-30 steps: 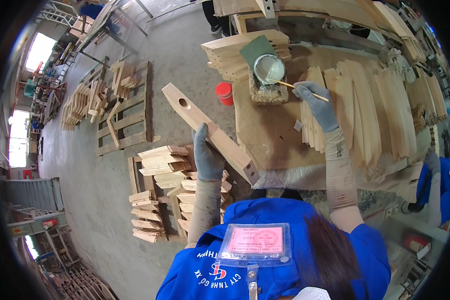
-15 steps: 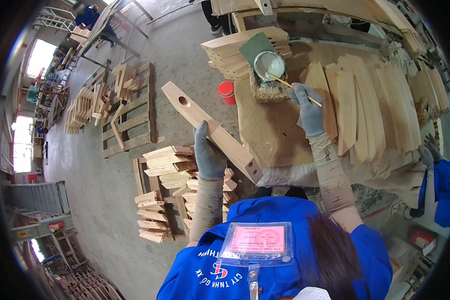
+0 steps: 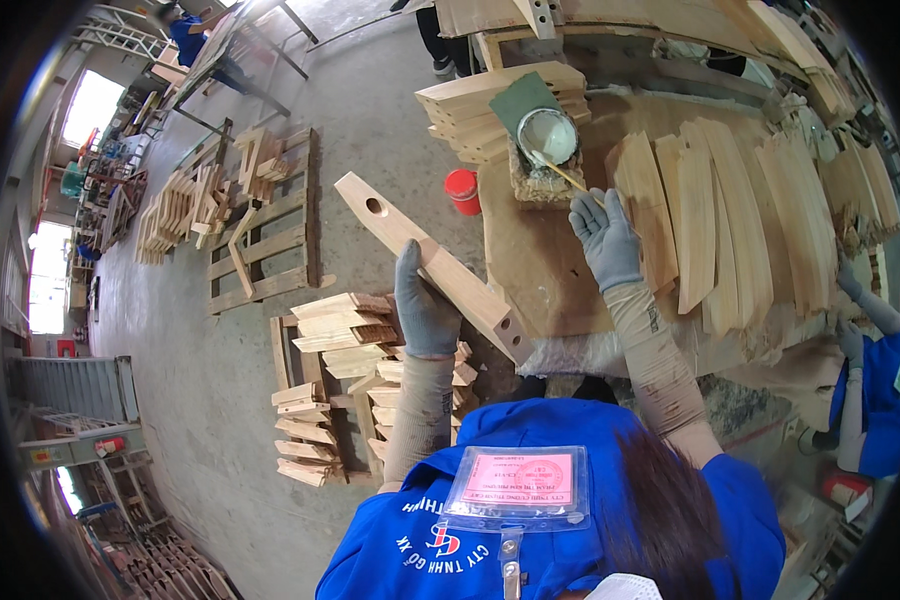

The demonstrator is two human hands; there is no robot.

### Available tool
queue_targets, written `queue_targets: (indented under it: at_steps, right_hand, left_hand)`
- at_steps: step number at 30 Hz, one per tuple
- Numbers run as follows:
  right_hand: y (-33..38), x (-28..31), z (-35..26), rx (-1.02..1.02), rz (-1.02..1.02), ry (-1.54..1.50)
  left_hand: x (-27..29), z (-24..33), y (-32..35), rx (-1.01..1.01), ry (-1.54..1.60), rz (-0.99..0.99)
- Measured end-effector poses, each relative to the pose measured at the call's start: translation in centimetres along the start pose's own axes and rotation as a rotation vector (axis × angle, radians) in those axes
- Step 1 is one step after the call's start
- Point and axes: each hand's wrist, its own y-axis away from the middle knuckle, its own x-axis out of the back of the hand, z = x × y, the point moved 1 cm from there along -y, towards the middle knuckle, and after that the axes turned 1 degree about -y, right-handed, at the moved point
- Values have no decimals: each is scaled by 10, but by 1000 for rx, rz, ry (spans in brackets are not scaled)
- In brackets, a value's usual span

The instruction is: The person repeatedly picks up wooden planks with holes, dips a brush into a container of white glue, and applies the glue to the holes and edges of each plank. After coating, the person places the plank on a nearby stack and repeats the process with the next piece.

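We see grey gloves on left hand (image 3: 425, 310) & right hand (image 3: 606, 238), pale tan wood bar (image 3: 432, 262), red cup (image 3: 462, 190), white paste in tin (image 3: 548, 136), blue jacket (image 3: 530, 530).

badge (image 3: 517, 487) | chest, blue jacket | clear sleeve, pink card

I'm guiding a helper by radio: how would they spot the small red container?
Start at the cardboard-covered workbench with fanned wooden slats. Just off its left edge, on the grey concrete floor, stands the small red round container. Everything else nearby is pale wood.
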Motion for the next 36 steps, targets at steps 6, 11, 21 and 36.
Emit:
queue_targets:
  at_steps: [6,11,21,36]
  right_hand:
    - [6,15,-4,-106,-52,-202]
    - [4,-1,-26,20,-93,-52]
    - [-43,-30,-64,190,95,145]
    - [87,-72,-125,29,-275,220]
  left_hand:
    - [-3,-2,-13,30,2,-28]
    - [-22,2,-29,11,64,-52]
    - [-65,-2,-64,55,188,-251]
    - [-112,-15,-49,74,249,-294]
